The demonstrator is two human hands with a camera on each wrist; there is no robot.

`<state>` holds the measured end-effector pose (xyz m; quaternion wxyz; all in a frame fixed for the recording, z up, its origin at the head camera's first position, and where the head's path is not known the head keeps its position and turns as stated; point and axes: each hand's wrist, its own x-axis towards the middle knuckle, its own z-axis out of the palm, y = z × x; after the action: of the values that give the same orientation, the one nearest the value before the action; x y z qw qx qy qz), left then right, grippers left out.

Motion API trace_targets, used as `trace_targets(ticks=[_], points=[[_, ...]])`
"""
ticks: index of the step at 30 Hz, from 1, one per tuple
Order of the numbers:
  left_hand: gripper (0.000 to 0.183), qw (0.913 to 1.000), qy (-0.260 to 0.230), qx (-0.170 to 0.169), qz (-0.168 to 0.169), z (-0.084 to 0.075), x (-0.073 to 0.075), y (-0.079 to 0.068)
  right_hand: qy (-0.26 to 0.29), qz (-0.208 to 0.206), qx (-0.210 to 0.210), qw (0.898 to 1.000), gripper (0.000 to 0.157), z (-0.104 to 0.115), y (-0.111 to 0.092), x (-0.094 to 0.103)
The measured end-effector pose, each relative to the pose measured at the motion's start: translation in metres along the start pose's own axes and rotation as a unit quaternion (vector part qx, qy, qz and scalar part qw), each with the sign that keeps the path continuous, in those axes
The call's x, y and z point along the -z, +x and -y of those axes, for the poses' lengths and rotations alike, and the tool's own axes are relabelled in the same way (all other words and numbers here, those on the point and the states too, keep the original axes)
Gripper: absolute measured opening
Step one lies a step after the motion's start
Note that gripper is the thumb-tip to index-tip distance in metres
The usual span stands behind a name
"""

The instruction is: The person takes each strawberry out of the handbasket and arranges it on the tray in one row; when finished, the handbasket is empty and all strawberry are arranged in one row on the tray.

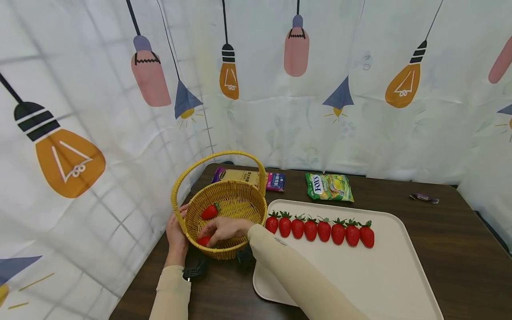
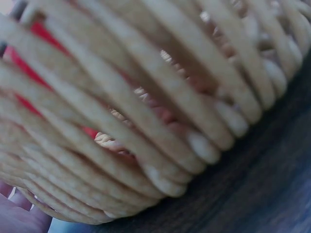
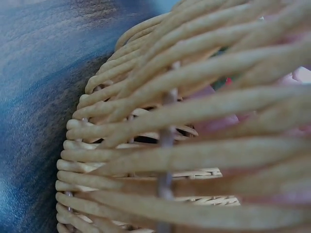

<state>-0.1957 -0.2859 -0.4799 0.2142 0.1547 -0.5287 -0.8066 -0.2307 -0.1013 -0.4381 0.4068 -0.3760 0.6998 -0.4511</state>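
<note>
A yellow wicker basket (image 1: 224,254) with a tall arched handle stands at the left of the table. My left hand (image 1: 176,235) holds the basket's left side, its fingertips by the foot of the handle. Inside the basket, my right hand (image 1: 229,229) grips a red strawberry (image 1: 204,241) low down near the front wall, partly covered by the fingers. Another strawberry (image 1: 210,211) lies behind it, green leaves towards the right. Both wrist views are filled by the wicker wall (image 2: 121,107), with red showing through the gaps in the left one.
Right of the basket lies a cream tray (image 1: 340,280) with a row of several strawberries (image 1: 324,230) along its far side. Behind stand snack packets (image 1: 276,181) and a green FOX'S candy bag (image 1: 329,187). A small wrapped candy (image 1: 424,198) lies far right. A printed curtain (image 1: 256,120) encloses the table.
</note>
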Motion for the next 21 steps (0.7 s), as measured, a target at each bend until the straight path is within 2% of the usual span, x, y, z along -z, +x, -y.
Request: trace_targets(ticks=[15, 18, 21], points=[[0.033, 1.0000, 0.002, -0.006, 0.004, -0.002, -0.001, -0.001, -0.030, 0.005, 0.037, 0.999, 0.040, 0.002, -0.009, 0.001], [0.033, 1.0000, -0.001, -0.006, 0.001, 0.001, 0.000, 0.001, -0.042, -0.007, 0.037, 0.998, 0.042, 0.002, -0.011, 0.001], [0.034, 1.0000, 0.001, -0.002, 0.003, 0.000, 0.000, 0.001, -0.050, -0.037, 0.032, 0.998, 0.045, 0.004, -0.016, 0.001]])
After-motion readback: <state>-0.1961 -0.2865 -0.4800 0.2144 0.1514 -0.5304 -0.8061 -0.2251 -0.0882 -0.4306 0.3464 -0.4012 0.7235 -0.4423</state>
